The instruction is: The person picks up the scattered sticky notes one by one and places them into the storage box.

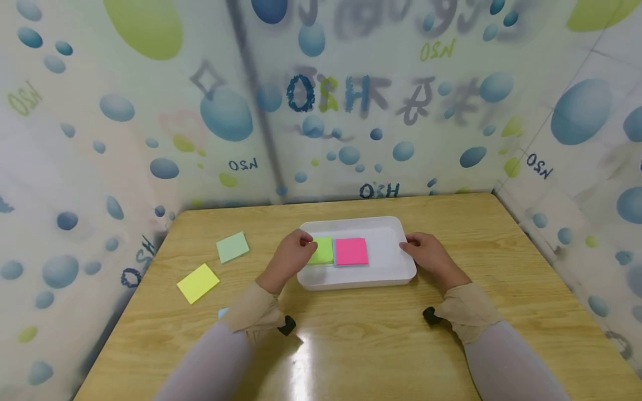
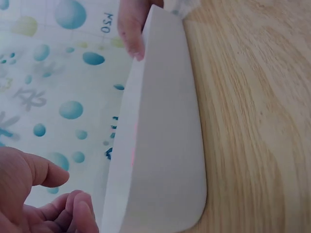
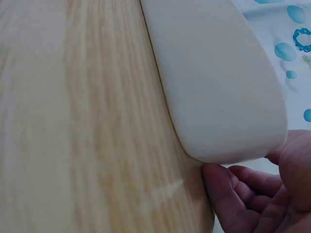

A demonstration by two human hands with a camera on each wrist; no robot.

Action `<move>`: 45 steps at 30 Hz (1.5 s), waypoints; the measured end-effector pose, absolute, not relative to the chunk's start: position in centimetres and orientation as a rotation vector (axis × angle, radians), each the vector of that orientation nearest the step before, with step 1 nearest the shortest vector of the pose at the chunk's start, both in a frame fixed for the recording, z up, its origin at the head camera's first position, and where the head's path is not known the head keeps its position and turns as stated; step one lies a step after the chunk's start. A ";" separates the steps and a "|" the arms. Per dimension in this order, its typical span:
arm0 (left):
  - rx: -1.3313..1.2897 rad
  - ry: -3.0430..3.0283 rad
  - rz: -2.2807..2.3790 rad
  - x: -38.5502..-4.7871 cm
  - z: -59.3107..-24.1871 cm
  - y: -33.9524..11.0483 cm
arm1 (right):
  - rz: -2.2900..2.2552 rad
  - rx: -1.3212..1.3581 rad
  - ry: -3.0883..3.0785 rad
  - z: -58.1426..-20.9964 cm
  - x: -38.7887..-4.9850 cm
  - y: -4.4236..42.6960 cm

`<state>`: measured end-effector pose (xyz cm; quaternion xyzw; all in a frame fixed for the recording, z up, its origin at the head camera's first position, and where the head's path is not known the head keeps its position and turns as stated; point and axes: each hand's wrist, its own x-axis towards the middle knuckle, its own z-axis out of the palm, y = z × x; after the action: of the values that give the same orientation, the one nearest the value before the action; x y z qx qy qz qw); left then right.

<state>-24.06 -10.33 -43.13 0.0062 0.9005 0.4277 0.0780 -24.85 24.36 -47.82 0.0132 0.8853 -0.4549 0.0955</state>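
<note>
Lime note (image 1: 325, 252), pink note (image 1: 351, 252) in the tray (image 1: 387, 250)! | yellow note (image 1: 198, 283), mint note (image 1: 233, 247), blue piece (image 1: 223, 312) look outstanding, left of it | left hand (image 1: 293, 255) loosely curled, nothing held | right hand (image 1: 430, 255) grips tray

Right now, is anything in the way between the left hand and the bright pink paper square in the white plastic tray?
Yes: the lime-green paper piece lies between the left hand and the bright pink paper square, flat inside the white plastic tray. It looks low, so the hand could probably pass over it.

The tray (image 1: 385, 250) has room between pink notes (image 1: 351, 252) and right fingers (image 1: 412, 248).
</note>
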 end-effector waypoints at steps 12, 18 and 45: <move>0.044 2.700 1.338 -21.3 -43.3 -16.1 | -1.332 0.058 2.637 -47.7 -24.7 24.2; 0.032 2.798 1.212 -19.2 -43.3 -18.7 | -1.348 0.061 2.637 -47.6 -24.7 24.2; 0.356 2.753 0.535 -15.4 -43.8 -25.7 | -1.361 0.091 2.682 -48.5 -25.0 24.1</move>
<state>-15.40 -25.72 -43.76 0.1242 0.9618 0.1869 0.1566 -25.05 24.14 -48.51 0.0301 0.8894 -0.4514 0.0662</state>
